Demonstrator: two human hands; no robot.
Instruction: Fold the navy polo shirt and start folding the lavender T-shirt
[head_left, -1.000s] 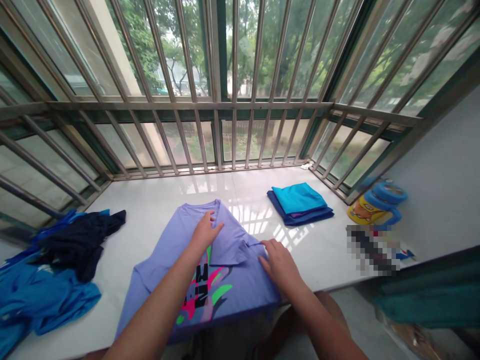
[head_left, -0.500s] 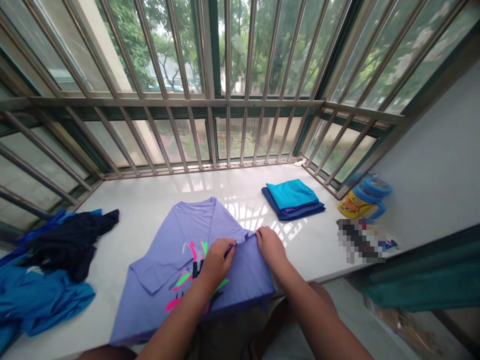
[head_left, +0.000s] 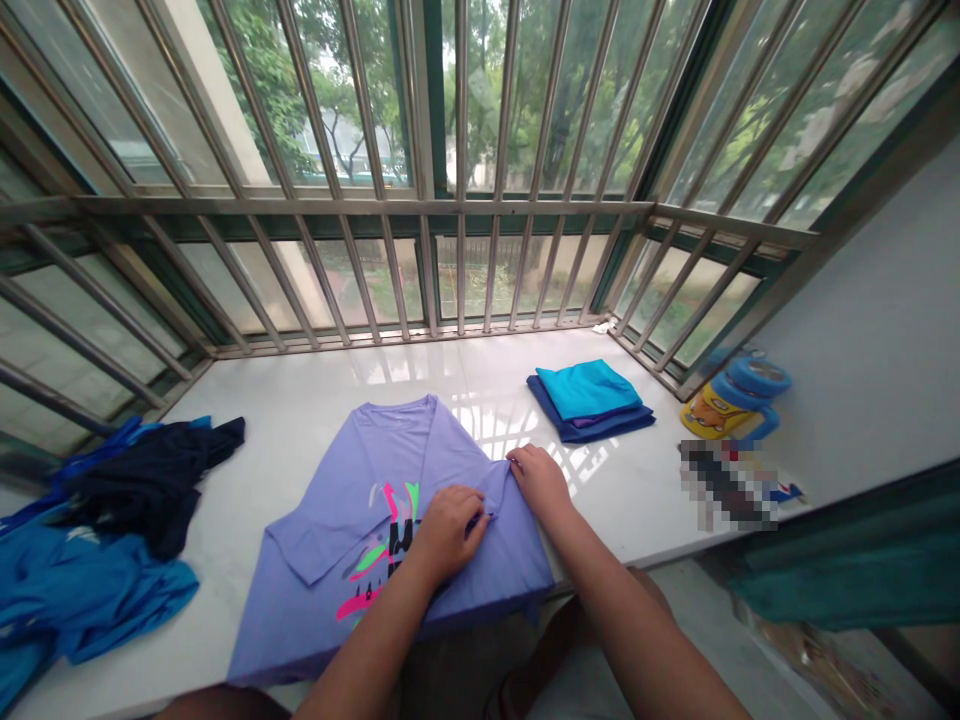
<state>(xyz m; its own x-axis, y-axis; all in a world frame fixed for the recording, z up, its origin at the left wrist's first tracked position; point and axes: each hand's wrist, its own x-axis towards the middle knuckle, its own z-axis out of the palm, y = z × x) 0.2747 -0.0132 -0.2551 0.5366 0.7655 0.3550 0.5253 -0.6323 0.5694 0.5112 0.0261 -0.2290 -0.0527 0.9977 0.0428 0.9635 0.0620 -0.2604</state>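
A lavender T-shirt (head_left: 390, 450) with a pink, green and black print lies spread on the white ledge, its neckline toward the window and its lower part hanging over the front edge. The sleeve on the left is folded in over the body. My left hand (head_left: 452, 532) is closed on the edge of the other sleeve, over the shirt's front. With fingertips pinched, my right hand (head_left: 538, 478) holds the same sleeve's outer corner at the shirt's right side.
Folded blue clothes (head_left: 589, 400) sit in a stack at the back right. Crumpled dark and blue clothes (head_left: 135, 510) are heaped at left. A yellow-and-blue bottle (head_left: 731, 395) stands by the right wall, near a blurred item. Metal bars (head_left: 345, 270) line the window behind the ledge (head_left: 277, 390).
My left hand has moved slightly toward me and to the right, drawing the sleeve edge inward. My right hand has shifted only a little. The whole view has moved slightly.
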